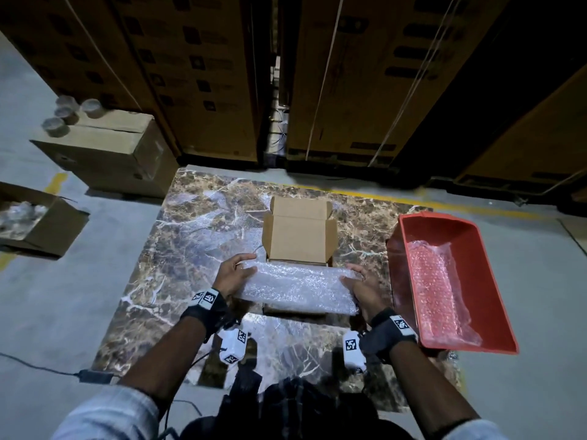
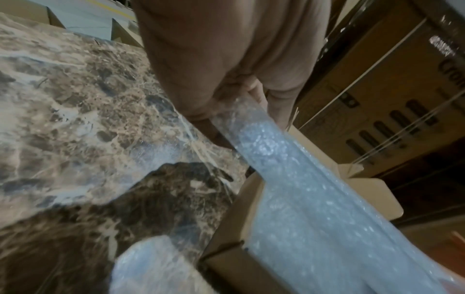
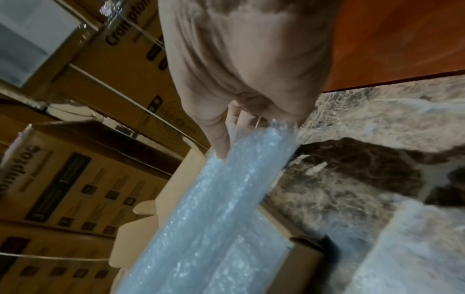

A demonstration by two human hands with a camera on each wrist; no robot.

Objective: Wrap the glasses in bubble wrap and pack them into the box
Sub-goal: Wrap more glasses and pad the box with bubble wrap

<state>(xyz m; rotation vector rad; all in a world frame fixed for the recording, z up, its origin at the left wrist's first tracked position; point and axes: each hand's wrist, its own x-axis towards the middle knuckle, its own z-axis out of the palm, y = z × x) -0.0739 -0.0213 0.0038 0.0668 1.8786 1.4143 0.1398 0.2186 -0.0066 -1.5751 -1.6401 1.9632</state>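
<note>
A long folded piece of bubble wrap (image 1: 298,289) is stretched between both hands, just above the near edge of the small open cardboard box (image 1: 301,236) on the marble slab (image 1: 190,249). My left hand (image 1: 236,273) grips its left end (image 2: 241,121), my right hand (image 1: 359,282) grips its right end (image 3: 261,143). No glass shows inside the wrap; I cannot tell whether it holds one. Several clear glasses (image 1: 68,112) stand on a closed carton at the far left.
A red plastic bin (image 1: 451,281) with more bubble wrap (image 1: 438,290) sits to the right of the slab. An open carton (image 1: 35,223) lies on the floor at left. Tall stacked cartons (image 1: 349,74) wall off the back. Another bubble wrap sheet (image 1: 286,341) lies near me.
</note>
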